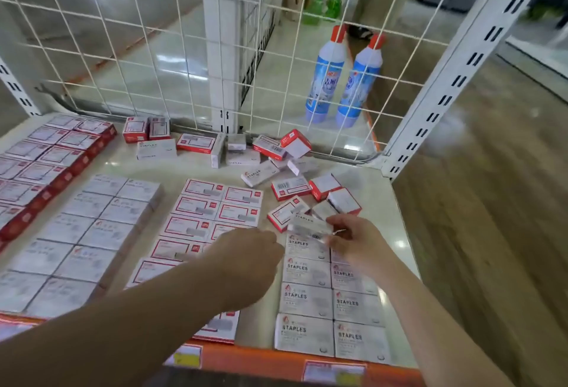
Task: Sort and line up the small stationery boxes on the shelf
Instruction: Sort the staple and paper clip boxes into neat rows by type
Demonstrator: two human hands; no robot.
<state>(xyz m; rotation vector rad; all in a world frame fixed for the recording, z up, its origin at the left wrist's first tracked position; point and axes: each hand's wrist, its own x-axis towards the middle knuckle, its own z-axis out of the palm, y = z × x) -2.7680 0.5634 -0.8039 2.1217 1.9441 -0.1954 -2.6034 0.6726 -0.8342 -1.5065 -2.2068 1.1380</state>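
Note:
Small staple boxes cover the white shelf (384,202). Grey "STAPLES" boxes (307,300) form two neat columns at the front right. Red-and-white boxes (196,211) form two columns in the middle. Pale grey boxes (92,233) and red boxes (46,165) lie in rows to the left. A loose heap of mixed boxes (289,186) lies toward the back. My right hand (356,242) pinches a grey staple box (309,228) at the far end of the grey columns. My left hand (249,263) hovers over the red-and-white columns, fingers curled downward; whether it holds anything is hidden.
A white wire grid (172,48) backs the shelf, with a slotted upright (455,79) at the right corner. Two blue bottles with red caps (341,79) stand behind the grid. An orange front rail (276,362) carries price labels. Wooden floor lies to the right.

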